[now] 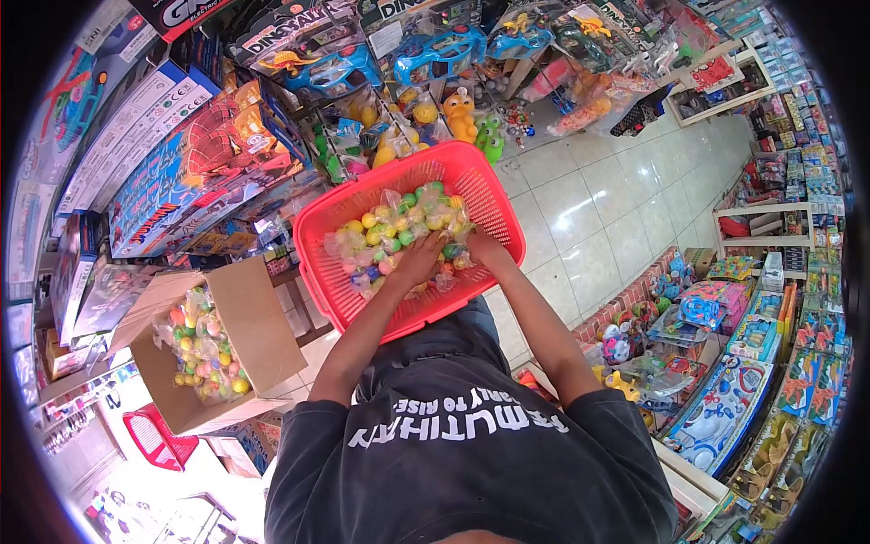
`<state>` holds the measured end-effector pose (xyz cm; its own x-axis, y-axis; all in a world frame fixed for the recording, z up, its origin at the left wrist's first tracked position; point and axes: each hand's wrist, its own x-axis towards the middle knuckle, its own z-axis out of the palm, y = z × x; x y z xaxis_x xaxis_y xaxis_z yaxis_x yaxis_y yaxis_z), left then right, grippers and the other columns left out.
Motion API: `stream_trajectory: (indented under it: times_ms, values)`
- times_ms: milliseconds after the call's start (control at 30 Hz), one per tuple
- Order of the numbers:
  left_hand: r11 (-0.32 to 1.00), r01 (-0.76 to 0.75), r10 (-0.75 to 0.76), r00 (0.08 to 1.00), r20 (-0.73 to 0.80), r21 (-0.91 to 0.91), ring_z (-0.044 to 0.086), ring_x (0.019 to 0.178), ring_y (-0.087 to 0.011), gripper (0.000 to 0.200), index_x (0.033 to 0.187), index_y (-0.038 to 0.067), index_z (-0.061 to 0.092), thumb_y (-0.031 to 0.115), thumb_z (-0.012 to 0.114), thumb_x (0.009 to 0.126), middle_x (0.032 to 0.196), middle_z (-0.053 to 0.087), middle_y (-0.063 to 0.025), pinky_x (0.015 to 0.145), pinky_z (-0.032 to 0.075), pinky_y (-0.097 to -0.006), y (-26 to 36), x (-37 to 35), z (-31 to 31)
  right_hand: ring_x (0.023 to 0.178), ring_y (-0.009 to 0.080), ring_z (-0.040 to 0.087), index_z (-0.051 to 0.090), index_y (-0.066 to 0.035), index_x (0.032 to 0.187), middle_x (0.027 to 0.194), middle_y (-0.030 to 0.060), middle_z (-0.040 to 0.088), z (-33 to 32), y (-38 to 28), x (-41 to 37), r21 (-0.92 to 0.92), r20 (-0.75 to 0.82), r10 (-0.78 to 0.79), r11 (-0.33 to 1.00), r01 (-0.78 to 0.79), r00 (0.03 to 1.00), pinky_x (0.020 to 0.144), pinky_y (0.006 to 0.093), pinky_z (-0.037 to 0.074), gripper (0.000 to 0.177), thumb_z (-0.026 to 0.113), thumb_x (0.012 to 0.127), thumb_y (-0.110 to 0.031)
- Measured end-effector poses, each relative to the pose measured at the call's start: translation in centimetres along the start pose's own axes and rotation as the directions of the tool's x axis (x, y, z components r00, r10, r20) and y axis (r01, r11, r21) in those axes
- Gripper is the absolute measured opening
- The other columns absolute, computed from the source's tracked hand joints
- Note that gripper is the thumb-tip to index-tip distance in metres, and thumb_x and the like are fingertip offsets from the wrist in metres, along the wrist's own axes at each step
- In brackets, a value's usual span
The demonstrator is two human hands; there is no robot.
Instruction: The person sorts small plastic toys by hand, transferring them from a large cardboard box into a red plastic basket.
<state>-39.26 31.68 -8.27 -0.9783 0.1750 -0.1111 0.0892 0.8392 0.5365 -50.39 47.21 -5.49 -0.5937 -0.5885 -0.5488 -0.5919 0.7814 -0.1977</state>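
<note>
A red plastic basket sits tilted in front of my body, over my lap. Inside lie many small colourful balls, yellow, green, orange and blue, wrapped in clear plastic. My left hand reaches into the middle of the basket, its fingers stretched over the wrapped balls. Close beside it, my right hand reaches in along the right side, touching the pile. The right fingers point down among the wrappers and are mostly hidden, so I cannot tell what they hold.
An open cardboard box with more wrapped balls stands at the left. Boxed toys are stacked behind it. Packaged blue toys hang ahead, and shelves of toys line the right. Tiled floor runs between.
</note>
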Motion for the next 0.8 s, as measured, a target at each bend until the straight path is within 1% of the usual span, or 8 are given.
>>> stream_trajectory:
  times_ms: [67, 133, 267, 367, 433, 567, 633, 800]
  values:
    - [0.999, 0.048, -0.048, 0.998, 0.034, -0.004, 0.037, 0.118, -0.0322, 0.065, 0.131, 0.007, 0.033, 0.021, 0.060, 0.073, 0.138, 0.028, -0.0122, 0.095, 0.034, -0.0444, 0.1, 0.0, -0.1, 0.093, 0.0355, 0.058, 0.059, 0.006, 0.095, 0.101, 0.0230, 0.057, 0.4, 0.2, 0.4, 0.053, -0.102, 0.044, 0.998, -0.039, 0.994, 0.077, 0.0392, 0.049, 0.028, 0.054, 0.071, -0.006]
    - [0.995, 0.098, -0.097, 0.988, 0.122, 0.003, 0.037, 0.118, -0.0343, 0.067, 0.131, 0.005, 0.030, 0.016, 0.060, 0.073, 0.139, 0.025, -0.0143, 0.097, 0.033, -0.0432, 0.5, 0.2, -0.4, 0.096, 0.0351, 0.056, 0.050, 0.005, 0.109, 0.113, 0.0246, 0.049, -0.3, 0.5, 1.3, 0.000, 0.154, -0.004, 1.000, 0.004, 0.988, 0.079, 0.0382, 0.049, 0.045, 0.058, 0.066, -0.002]
    - [0.993, 0.112, -0.115, 0.987, 0.108, 0.038, 0.037, 0.118, -0.0342, 0.070, 0.132, 0.006, 0.029, 0.018, 0.061, 0.071, 0.140, 0.023, -0.0140, 0.096, 0.033, -0.0443, 0.8, 0.4, -0.1, 0.096, 0.0353, 0.056, 0.049, 0.005, 0.109, 0.112, 0.0244, 0.049, -0.6, -0.1, 1.5, -0.031, 0.210, 0.027, 0.999, -0.021, 0.977, 0.079, 0.0382, 0.049, 0.046, 0.059, 0.065, -0.003]
    - [0.994, 0.101, -0.105, 0.987, 0.125, 0.036, 0.037, 0.118, -0.0344, 0.070, 0.132, 0.005, 0.029, 0.018, 0.061, 0.072, 0.141, 0.022, -0.0136, 0.096, 0.032, -0.0455, 0.7, 0.3, -0.2, 0.094, 0.0358, 0.057, 0.049, 0.004, 0.109, 0.111, 0.0246, 0.049, 0.6, -0.2, 1.1, -0.056, 0.050, 0.069, 0.996, -0.066, 0.996, 0.078, 0.0390, 0.049, 0.045, 0.059, 0.066, -0.003]
    - [0.995, 0.103, -0.103, 0.985, 0.138, 0.006, 0.035, 0.120, -0.0343, 0.071, 0.133, 0.007, 0.029, 0.018, 0.061, 0.071, 0.141, 0.022, -0.0131, 0.098, 0.031, -0.0463, 0.5, 0.3, -0.3, 0.086, 0.0326, 0.062, 0.063, 0.003, 0.087, 0.101, 0.0231, 0.057, 0.3, 0.0, 0.9, -0.108, 0.012, -0.017, 0.994, 0.018, 1.000, 0.072, 0.0397, 0.051, 0.021, 0.054, 0.072, -0.009]
    - [0.991, 0.133, -0.135, 0.983, 0.125, 0.018, 0.030, 0.124, -0.0339, 0.068, 0.132, 0.008, 0.031, 0.020, 0.061, 0.072, 0.142, 0.020, -0.0131, 0.100, 0.029, -0.0461, 1.3, 0.1, -0.3, 0.084, 0.0316, 0.063, 0.063, 0.003, 0.088, 0.096, 0.0224, 0.059, 0.4, -0.3, -0.3, -0.067, -0.146, -0.013, 0.998, 0.003, 0.989, 0.070, 0.0404, 0.052, 0.021, 0.051, 0.075, -0.009]
    - [0.978, 0.148, -0.172, 0.970, 0.172, 0.146, 0.026, 0.127, -0.0332, 0.064, 0.131, 0.010, 0.035, 0.022, 0.060, 0.073, 0.143, 0.017, -0.0137, 0.101, 0.027, -0.0459, 1.8, 0.1, -0.1, 0.089, 0.0361, 0.059, 0.060, 0.003, 0.092, 0.111, 0.0259, 0.049, 0.2, 0.2, -0.2, -0.005, 0.131, -0.070, 0.997, 0.071, 0.989, 0.077, 0.0407, 0.049, 0.024, 0.054, 0.073, -0.011]
    - [0.973, 0.180, -0.215, 0.933, 0.287, 0.143, 0.026, 0.127, -0.0316, 0.055, 0.124, 0.009, 0.043, 0.027, 0.059, 0.075, 0.143, 0.015, -0.0136, 0.100, 0.029, -0.0466, 1.9, 0.8, -0.8, 0.096, 0.0357, 0.056, 0.063, -0.001, 0.096, 0.116, 0.0201, 0.048, -0.7, -0.9, -1.0, -0.120, 0.170, 0.023, 0.993, -0.003, 0.985, 0.078, 0.0421, 0.049, 0.027, 0.054, 0.075, -0.015]
